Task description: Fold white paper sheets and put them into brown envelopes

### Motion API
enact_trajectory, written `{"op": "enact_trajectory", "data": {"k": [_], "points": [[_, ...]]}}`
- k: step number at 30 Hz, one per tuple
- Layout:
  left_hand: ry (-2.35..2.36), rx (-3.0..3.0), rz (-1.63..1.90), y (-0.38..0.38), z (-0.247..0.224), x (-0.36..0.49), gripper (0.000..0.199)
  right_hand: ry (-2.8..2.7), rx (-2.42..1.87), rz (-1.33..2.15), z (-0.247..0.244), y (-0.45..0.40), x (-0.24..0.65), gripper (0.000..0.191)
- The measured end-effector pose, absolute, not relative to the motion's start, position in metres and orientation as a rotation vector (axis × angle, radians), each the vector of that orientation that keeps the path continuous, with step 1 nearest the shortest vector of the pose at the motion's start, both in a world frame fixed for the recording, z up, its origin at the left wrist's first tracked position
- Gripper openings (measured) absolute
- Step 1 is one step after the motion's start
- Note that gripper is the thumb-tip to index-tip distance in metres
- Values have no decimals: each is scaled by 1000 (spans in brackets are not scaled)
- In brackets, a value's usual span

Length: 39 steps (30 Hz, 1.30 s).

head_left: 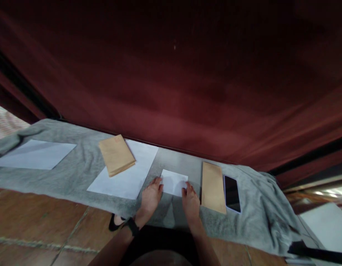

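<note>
A small white paper (pixel 174 183) lies on the grey cloth between my two hands. My left hand (pixel 152 195) holds its left edge, fingers closed at the paper's side. On the opposite edge, my right hand (pixel 190 198) grips the paper with thumb and fingers. To the right of my right hand lies a brown envelope (pixel 213 187), with a dark-screened phone (pixel 232 194) beside it. Left of my left hand, a stack of brown envelopes (pixel 117 155) rests partly on a large white sheet (pixel 126 183).
Another white sheet (pixel 37 154) lies at the far left of the grey cloth (pixel 79 166). A dark red curtain (pixel 171 92) hangs behind the cloth-covered surface. The cloth is bunched at the right, near a black strap (pixel 315 252). Brown floor tiles show in front.
</note>
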<state>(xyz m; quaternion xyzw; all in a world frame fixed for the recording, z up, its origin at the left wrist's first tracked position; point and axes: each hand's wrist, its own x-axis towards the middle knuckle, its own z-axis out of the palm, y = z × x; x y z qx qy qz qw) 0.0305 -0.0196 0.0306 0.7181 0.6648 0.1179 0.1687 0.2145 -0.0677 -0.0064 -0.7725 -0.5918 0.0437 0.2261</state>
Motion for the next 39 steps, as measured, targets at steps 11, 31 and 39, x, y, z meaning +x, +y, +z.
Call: {"op": "enact_trajectory", "data": {"k": [11, 31, 39], "points": [[1400, 2781, 400, -13, -21, 70, 59, -1678, -1738, 338, -11, -42, 185, 53], [1416, 2754, 378, -8, -2, 38, 73, -2129, -1859, -175, -24, -67, 219, 48], [1437, 2762, 284, -10, 2, 44, 73, -2123, -1873, -352, -27, -76, 232, 44]]}}
